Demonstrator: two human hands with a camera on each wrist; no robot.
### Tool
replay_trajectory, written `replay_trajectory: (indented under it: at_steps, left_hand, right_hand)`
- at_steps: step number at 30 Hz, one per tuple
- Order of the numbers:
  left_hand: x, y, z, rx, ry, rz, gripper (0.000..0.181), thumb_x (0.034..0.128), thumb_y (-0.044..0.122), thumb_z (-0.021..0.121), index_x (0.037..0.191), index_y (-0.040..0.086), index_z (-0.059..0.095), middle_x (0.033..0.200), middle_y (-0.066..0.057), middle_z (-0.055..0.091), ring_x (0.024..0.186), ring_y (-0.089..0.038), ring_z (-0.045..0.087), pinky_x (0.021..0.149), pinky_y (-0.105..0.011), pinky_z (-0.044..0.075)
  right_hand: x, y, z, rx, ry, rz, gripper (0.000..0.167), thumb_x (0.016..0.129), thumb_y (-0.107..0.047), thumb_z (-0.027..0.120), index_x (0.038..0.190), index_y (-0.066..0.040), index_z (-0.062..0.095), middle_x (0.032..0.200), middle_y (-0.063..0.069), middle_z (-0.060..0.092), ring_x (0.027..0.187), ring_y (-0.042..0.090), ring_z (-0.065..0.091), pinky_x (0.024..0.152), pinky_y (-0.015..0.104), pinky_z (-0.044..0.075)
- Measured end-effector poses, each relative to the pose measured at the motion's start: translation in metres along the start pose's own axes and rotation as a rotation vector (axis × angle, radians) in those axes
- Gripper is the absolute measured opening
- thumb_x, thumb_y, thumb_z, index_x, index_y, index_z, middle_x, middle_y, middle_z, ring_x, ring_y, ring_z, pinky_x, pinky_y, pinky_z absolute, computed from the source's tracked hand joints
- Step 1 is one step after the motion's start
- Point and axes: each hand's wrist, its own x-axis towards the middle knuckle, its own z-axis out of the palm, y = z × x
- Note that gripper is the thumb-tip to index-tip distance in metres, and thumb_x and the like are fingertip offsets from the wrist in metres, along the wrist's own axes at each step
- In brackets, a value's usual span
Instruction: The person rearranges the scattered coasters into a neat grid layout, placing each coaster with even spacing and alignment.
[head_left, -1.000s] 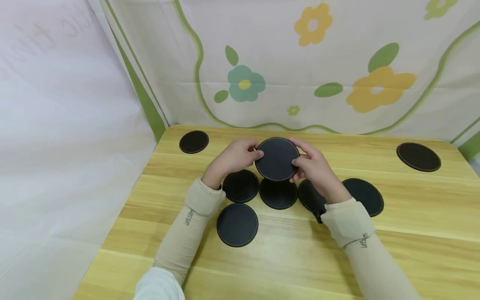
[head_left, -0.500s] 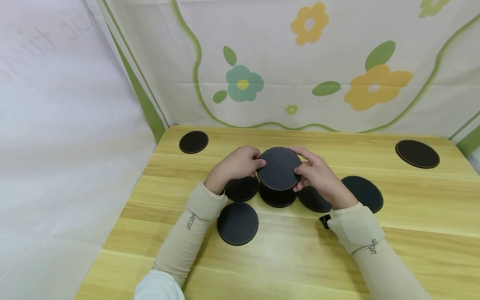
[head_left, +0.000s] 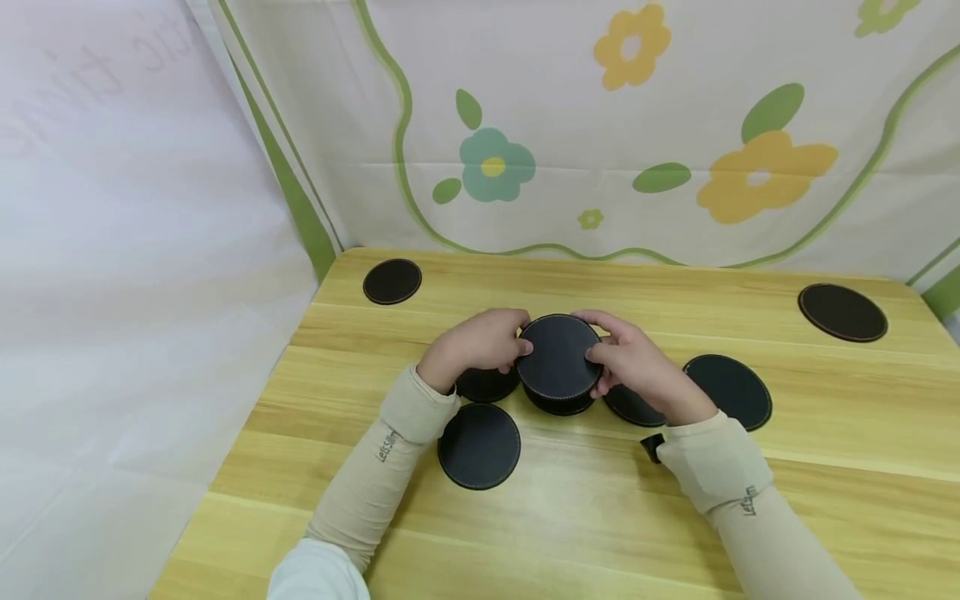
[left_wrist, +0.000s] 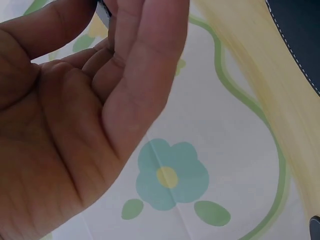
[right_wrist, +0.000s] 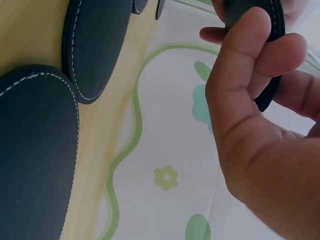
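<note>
In the head view a round black coaster [head_left: 560, 357] with a stitched rim is held between both hands, overlapping another black coaster [head_left: 558, 405] beneath it. The left hand [head_left: 483, 342] pinches its left edge, thumb on top. At its right edge the right hand [head_left: 637, 362] grips it, thumb on the face. Partly hidden coasters lie on either side, one by the left hand [head_left: 487, 384] and one under the right hand [head_left: 633, 406]. The right wrist view shows the right hand [right_wrist: 255, 115] with fingers curled round the held coaster [right_wrist: 272, 92].
More black coasters lie on the wooden table [head_left: 592, 517]: one nearer the front [head_left: 478, 446], one right of the right hand [head_left: 729, 392], one at the back left [head_left: 392, 282] and one at the back right [head_left: 843, 312]. A flowered cloth [head_left: 555, 108] hangs behind.
Both hands have moved toward the front of the table with the held coaster, which now covers more of the coaster beneath it. The other coasters have stayed where they lay.
</note>
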Motion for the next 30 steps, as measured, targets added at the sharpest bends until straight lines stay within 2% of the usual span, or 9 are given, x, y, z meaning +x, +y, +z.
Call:
replay_trajectory:
  at_steps: [7, 10, 15, 23, 27, 30]
  left_hand:
    - [0.002, 0.008, 0.008, -0.035, -0.072, 0.035, 0.026, 0.1050, 0.015, 0.058, 0.129, 0.003, 0.058, 0.081, -0.008, 0.064, 0.068, -0.022, 0.068, 0.066, -0.030, 0.052]
    - [0.003, 0.010, 0.012, -0.075, -0.093, 0.054, 0.025, 0.1050, 0.014, 0.058, 0.128, 0.003, 0.058, 0.083, -0.009, 0.065, 0.071, -0.026, 0.070, 0.067, -0.030, 0.054]
    - [0.003, 0.011, 0.017, -0.102, -0.098, 0.060, 0.027, 0.1049, 0.013, 0.058, 0.130, 0.002, 0.057, 0.083, -0.009, 0.066, 0.076, -0.031, 0.071, 0.067, -0.031, 0.055]
    - [-0.001, 0.008, 0.020, -0.087, -0.086, 0.053, 0.032, 0.1051, 0.014, 0.058, 0.136, 0.003, 0.056, 0.080, -0.007, 0.066, 0.073, -0.027, 0.070, 0.069, -0.030, 0.053]
    - [-0.004, 0.009, 0.022, -0.094, -0.095, 0.069, 0.026, 0.1048, 0.013, 0.058, 0.129, 0.003, 0.059, 0.081, -0.006, 0.066, 0.074, -0.029, 0.070, 0.067, -0.030, 0.054]
    - [-0.006, 0.010, 0.024, -0.111, -0.117, 0.086, 0.023, 0.1047, 0.013, 0.058, 0.125, 0.002, 0.060, 0.083, -0.007, 0.066, 0.077, -0.032, 0.070, 0.065, -0.030, 0.055]
  right_hand:
    - [-0.016, 0.015, -0.006, 0.046, -0.052, 0.034, 0.063, 0.100, -0.002, 0.046, 0.160, -0.011, 0.028, 0.088, 0.023, 0.062, 0.057, 0.029, 0.063, 0.065, 0.049, 0.059]
    - [-0.022, 0.021, -0.010, 0.070, -0.061, 0.044, 0.062, 0.101, -0.002, 0.046, 0.160, -0.012, 0.029, 0.089, 0.024, 0.061, 0.057, 0.027, 0.062, 0.067, 0.051, 0.059]
    - [-0.025, 0.024, -0.013, 0.057, -0.072, 0.046, 0.061, 0.101, -0.004, 0.048, 0.159, -0.013, 0.030, 0.086, 0.023, 0.060, 0.058, 0.027, 0.063, 0.069, 0.053, 0.058]
    - [-0.024, 0.022, -0.011, 0.028, -0.104, 0.047, 0.063, 0.101, -0.004, 0.049, 0.160, -0.010, 0.027, 0.087, 0.022, 0.062, 0.058, 0.029, 0.063, 0.066, 0.050, 0.059]
    - [-0.025, 0.024, -0.013, -0.009, -0.125, 0.060, 0.061, 0.102, -0.006, 0.049, 0.159, -0.012, 0.030, 0.084, 0.022, 0.061, 0.058, 0.029, 0.063, 0.066, 0.050, 0.058]
    - [-0.026, 0.025, -0.016, -0.022, -0.165, 0.070, 0.059, 0.103, -0.009, 0.050, 0.159, -0.015, 0.030, 0.073, 0.019, 0.058, 0.054, 0.029, 0.062, 0.063, 0.051, 0.058]
